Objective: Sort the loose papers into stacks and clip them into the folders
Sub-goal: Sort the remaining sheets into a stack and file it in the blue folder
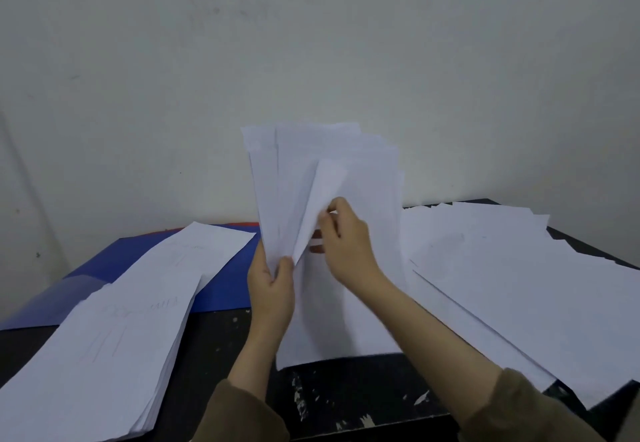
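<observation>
Backdrop: grey wall (311, 43) behind a black, paint-flecked table (221, 337).
Sheaf: loose papers (363, 268) held upright at centre, long axis running up and away from the person, bottom edge near the table front.
Left hand: left hand (272, 289) clamped on the sheaf's lower left edge, thumb on the near face.
Right hand: right hand (346, 244) pinching one sheet (322, 195) and peeling it off the sheaf's face; its near corner curls towards the person.
Left stack: stack (114, 330) lies flat to the left, long axis slanting away, partly on a blue folder (228, 279).
Right spread: fanned spread (519, 285) lies flat to the right, just beside the sheaf.
Nearer hand: the right one has the sheet; the spread is on its own side, while the stack would need a reach across.
Step, as judged: sorting; nothing clipped yet.
</observation>
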